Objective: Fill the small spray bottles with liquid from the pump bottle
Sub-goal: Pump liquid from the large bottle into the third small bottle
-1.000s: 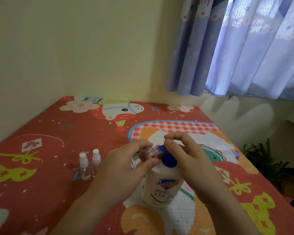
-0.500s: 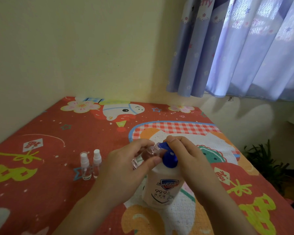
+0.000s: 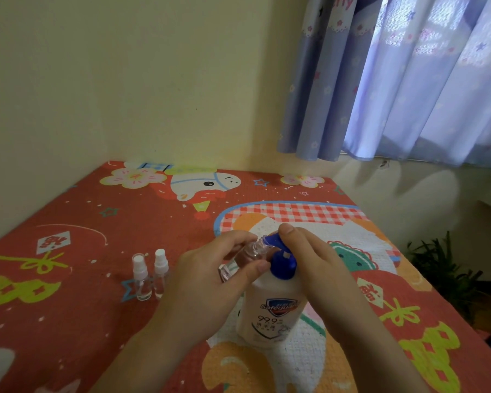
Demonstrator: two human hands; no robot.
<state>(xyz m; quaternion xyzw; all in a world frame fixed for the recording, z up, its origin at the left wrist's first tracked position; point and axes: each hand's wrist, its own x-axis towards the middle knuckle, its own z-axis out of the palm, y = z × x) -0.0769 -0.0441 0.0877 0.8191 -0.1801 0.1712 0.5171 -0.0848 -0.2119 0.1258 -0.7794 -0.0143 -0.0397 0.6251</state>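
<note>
A white pump bottle (image 3: 271,310) with a blue pump head (image 3: 281,259) stands upright on the mat near the front middle. My left hand (image 3: 210,285) grips a small clear spray bottle (image 3: 245,258) without its cap, tilted with its open mouth at the pump's nozzle. My right hand (image 3: 312,259) lies over the blue pump head with the fingers pressing down on it. Two more small clear spray bottles (image 3: 149,275) with white spray caps stand upright side by side to the left of my left hand.
The red cartoon-printed mat (image 3: 68,251) covers the table, which sits in a corner against yellow walls. Blue curtains (image 3: 394,80) hang at the back right. A green plant (image 3: 448,270) stands on the floor past the table's right edge.
My right hand's fingers have come down from a raised curl onto the pump head, and the pump head sits lower. My left hand keeps the small bottle at the nozzle.
</note>
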